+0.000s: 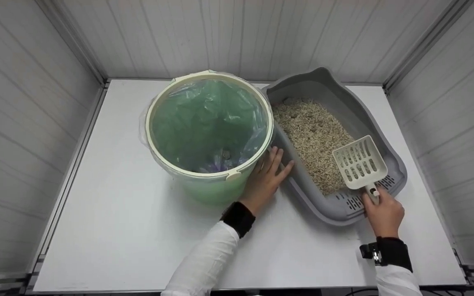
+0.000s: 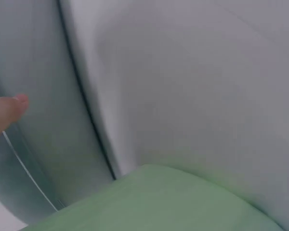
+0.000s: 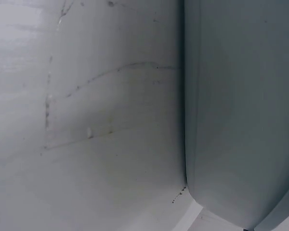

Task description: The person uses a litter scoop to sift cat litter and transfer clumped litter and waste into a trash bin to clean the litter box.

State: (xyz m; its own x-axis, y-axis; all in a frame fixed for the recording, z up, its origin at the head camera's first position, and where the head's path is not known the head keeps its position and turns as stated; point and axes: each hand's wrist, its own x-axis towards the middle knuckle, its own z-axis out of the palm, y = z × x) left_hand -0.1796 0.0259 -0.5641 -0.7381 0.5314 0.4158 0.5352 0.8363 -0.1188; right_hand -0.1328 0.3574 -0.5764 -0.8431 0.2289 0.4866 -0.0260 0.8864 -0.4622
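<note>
A light-coloured slotted litter scoop [image 1: 360, 162] is held by its handle in my right hand [image 1: 385, 211], its head over the near right part of the grey litter box [image 1: 340, 216]. Tan pellet litter [image 1: 311, 139], with a few darker lumps at the back, lies in the box. Between the green bucket [image 1: 214, 191] and the box, my left hand [image 1: 263, 179] has its fingers extended along the bucket's side. A clear plastic liner [image 1: 204, 102] covers the bucket's inside, where a small dark lump [image 1: 226, 154] lies. Only my left thumb [image 2: 9, 111] shows in the left wrist view.
Bucket and box stand side by side on a white table [image 1: 117, 230]. Pale panel walls [image 1: 171, 37] enclose the back and both sides. In the right wrist view, the box's outer wall [image 3: 241, 106] rises beside the marked tabletop [image 3: 96, 178].
</note>
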